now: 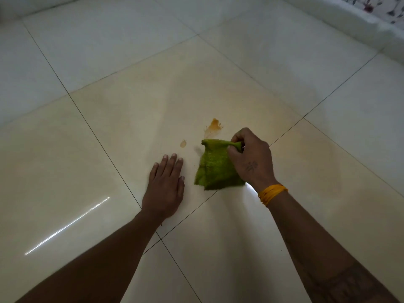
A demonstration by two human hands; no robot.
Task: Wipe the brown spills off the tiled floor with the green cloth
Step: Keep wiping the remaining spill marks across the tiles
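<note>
The green cloth (pixel 215 166) hangs down to the cream tiled floor (pixel 131 110), its top edge bunched in the curled fingers of my right hand (pixel 251 156). A larger brown spill (pixel 213 126) lies just beyond the cloth. A smaller brown spot (pixel 183 143) sits left of the cloth's upper corner. My left hand (pixel 166 182) lies flat on the tile with straight fingers, just left of the cloth and below the small spot.
A white raised edge (pixel 360 25) with flowered fabric (pixel 380 7) behind it runs along the far right. Dark grout lines (pixel 87 123) cross the glossy tiles. A few tiny dark crumbs lie near the cloth.
</note>
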